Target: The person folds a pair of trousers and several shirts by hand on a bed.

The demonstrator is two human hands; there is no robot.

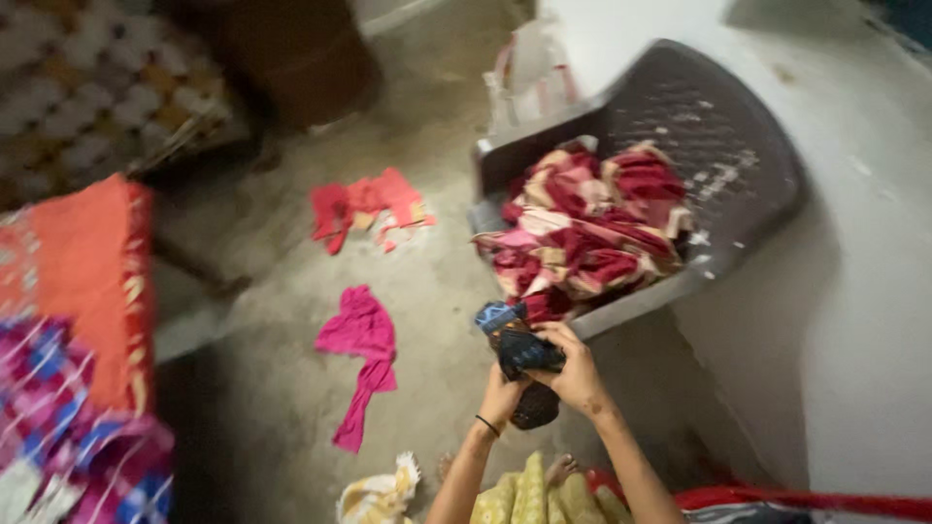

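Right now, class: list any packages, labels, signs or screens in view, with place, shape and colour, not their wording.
None can be made out: the view shows only cloth, a chair and a bare floor.
Whitish object with red stripes, behind the chair: too blurred to tell whether it is a package.

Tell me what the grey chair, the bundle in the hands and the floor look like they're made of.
Grey chair: moulded plastic by the look, matte, with a perforated back and smooth curved rim. Dark bundle, held by the left hand and right hand: soft cloth, crumpled into folds, with blue patterning. Floor: probably bare cement, dull grey and patchy.
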